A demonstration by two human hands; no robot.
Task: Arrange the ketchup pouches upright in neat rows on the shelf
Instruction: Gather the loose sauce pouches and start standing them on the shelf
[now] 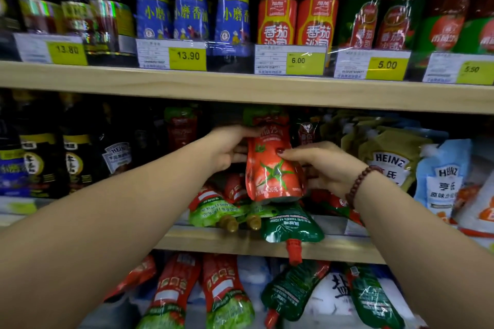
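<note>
The red ketchup pouch with the tomato picture stands almost upright in the middle of the middle shelf. Its long axis runs up and down, with the green top toward the shelf above and the rounded bottom low. The bottom does not reach the shelf board; it seems to rest on a heap of fallen pouches.

The left hand holds the pouch from the left side near its upper part, fingers curled around the edge. The right hand holds it from the right side, a little lower, with the thumb pressed on the front. So both hands are closed on the same pouch, one on each side, and both are equally near to it.

Under it, several pouches lie flat. A dark green pouch lies upside down, and its red cap hangs over the front edge of the shelf. Two light green pouches lie beside it with their gold caps toward the front.

I judge that the held pouch needs a free flat place on the board, behind or beside the heap. On the soft heap it will probably tip over.

To the right stand Heinz pouches, and dark bottles to the left.
</note>
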